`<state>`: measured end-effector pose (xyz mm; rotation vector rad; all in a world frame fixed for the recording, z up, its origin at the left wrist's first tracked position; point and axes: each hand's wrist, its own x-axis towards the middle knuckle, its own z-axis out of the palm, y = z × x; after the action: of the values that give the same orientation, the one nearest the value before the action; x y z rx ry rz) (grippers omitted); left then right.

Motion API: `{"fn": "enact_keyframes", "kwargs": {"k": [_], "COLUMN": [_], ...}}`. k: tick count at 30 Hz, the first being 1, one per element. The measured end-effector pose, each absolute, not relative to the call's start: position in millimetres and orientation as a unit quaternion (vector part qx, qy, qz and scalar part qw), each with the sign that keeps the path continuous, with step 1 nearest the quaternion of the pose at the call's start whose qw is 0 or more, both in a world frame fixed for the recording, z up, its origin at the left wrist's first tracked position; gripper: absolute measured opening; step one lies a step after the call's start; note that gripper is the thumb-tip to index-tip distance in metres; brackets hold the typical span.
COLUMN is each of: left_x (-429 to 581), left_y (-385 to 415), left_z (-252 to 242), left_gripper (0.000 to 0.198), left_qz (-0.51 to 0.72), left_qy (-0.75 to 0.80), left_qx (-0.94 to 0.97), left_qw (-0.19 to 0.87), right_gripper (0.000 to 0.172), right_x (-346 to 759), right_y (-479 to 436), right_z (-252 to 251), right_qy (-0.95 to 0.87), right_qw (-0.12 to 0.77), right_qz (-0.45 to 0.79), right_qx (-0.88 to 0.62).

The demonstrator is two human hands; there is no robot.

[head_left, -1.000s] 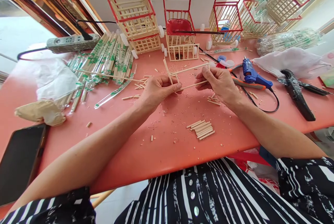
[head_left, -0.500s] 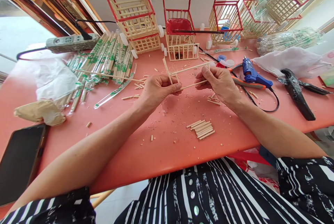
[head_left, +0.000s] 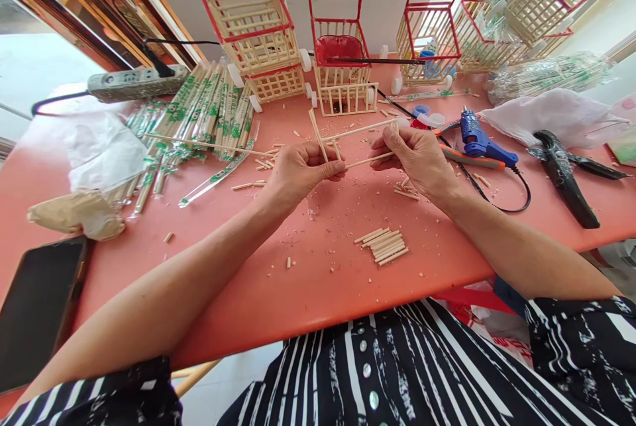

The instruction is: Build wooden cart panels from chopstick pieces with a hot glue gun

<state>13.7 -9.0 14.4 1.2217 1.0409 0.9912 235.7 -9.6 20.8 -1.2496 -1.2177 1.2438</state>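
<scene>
Between my hands, above the table, is a frame of thin wooden sticks (head_left: 365, 129). My left hand (head_left: 314, 164) pinches its left end, where short sticks stand up at a slant. At the right end, my right hand (head_left: 410, 153) is closed with thumb and fingers on the sticks; its fingertips partly hide the joint there. Below the hands lies a small pile of short cut sticks (head_left: 390, 246). More short pieces (head_left: 407, 193) lie under my right hand and beside my left hand.
Small stick-built carts (head_left: 345, 95) with red rims stand along the back. Paper-wrapped chopsticks (head_left: 209, 101) and a power strip (head_left: 136, 81) are at left, a phone (head_left: 42, 310) at front left. A blue glue gun (head_left: 484, 141) and black-handled tool (head_left: 566, 177) lie at right.
</scene>
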Motion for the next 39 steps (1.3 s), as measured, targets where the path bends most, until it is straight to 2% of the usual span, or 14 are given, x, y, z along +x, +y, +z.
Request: {"fn": "enact_keyframes", "kwargs": {"k": [12, 21, 29, 39], "left_x": [14.5, 9.4, 9.8, 9.1], "left_y": [-9.1, -7.1, -7.1, -8.1], "left_z": [12.0, 11.6, 17.5, 18.5], "left_gripper": [0.029, 0.047, 0.030, 0.025], "left_qz": [0.436, 0.412, 0.482, 0.489], "left_qy": [0.441, 0.448, 0.455, 0.469], "left_qx": [0.536, 0.546, 0.532, 0.555], "left_qw": [0.573, 0.575, 0.527, 0.483], "right_gripper": [0.057, 0.058, 0.053, 0.055], "right_x": [235.1, 238.1, 236.8, 236.7], "right_y": [-10.7, -8.4, -8.5, -6.6], "right_z": [22.3, 21.4, 19.2, 14.2], "right_qy": [-0.507, -0.507, -0.508, -0.517], "right_qw": [0.474, 0.475, 0.465, 0.469], "right_qz": [0.506, 0.505, 0.512, 0.507], "right_qx": [-0.512, -0.512, -0.513, -0.505]}}
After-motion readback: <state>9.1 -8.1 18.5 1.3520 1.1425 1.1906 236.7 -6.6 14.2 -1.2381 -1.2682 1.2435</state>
